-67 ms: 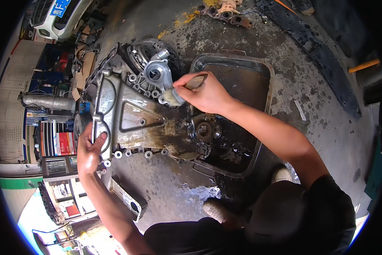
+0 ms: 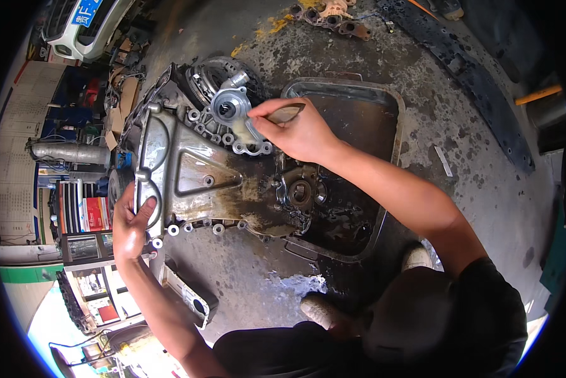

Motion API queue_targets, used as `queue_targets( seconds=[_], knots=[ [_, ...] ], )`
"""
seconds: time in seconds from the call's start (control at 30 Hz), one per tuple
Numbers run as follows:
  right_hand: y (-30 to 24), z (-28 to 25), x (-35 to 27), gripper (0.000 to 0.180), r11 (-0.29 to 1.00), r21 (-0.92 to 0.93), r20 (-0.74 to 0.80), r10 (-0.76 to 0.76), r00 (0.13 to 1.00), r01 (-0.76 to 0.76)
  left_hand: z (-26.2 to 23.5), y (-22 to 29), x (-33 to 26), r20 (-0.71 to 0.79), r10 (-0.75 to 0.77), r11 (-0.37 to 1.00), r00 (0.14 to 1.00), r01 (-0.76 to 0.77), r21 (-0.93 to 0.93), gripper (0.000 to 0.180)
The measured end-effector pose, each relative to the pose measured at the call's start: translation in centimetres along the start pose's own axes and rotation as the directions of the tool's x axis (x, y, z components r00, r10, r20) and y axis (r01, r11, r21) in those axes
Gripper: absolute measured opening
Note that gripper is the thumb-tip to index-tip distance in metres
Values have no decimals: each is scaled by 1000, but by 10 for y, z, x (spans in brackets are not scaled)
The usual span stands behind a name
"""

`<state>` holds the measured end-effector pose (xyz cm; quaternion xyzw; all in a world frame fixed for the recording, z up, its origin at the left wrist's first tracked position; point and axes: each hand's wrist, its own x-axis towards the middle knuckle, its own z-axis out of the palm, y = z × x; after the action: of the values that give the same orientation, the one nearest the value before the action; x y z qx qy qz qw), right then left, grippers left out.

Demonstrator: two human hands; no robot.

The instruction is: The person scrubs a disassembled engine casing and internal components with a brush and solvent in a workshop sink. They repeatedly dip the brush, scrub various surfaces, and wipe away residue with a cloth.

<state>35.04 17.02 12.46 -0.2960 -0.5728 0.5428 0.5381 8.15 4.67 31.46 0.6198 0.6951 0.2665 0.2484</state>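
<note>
A large metal engine timing cover [image 2: 198,203] lies tilted with its right end over a drip tray [image 2: 399,126]. Its left part is bright metal, while dark, oily grime coats the right end. My left hand [image 2: 131,232] is closed around the cover's left edge, thumb on top. In my right hand [image 2: 305,133] is a brush [image 2: 286,114], pinched by the handle. Its pale bristles meet the cover's far edge, just beside the round pump housing [image 2: 228,108]. My fingers partly hide the brush's middle.
Dark liquid lies in the tray. Beyond the cover rests a round, ringed metal part [image 2: 215,70]. A rectangular metal part [image 2: 191,296] sits on the floor near my left forearm. A rusty manifold [image 2: 339,19] and a long dark panel [image 2: 465,79] lie farther off. Shelving stands left.
My right hand has shifted slightly up and left, carrying the bristles from the bolt holes closer to the round housing. My left hand keeps its grip on the cover.
</note>
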Motion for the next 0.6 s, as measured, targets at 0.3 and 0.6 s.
queue_targets(
  seconds=[0.3, 0.6],
  knots=[
    [10, -33, -34, 19, 998, -31, 69, -60, 996, 62, 0, 0, -3, -11, -27, 999, 1000, 26, -27, 30],
    [168, -122, -97, 50, 214, -914, 397, 645, 653, 345, -4, -1, -3, -45, -12, 1000, 999, 11, -18, 38]
  ],
)
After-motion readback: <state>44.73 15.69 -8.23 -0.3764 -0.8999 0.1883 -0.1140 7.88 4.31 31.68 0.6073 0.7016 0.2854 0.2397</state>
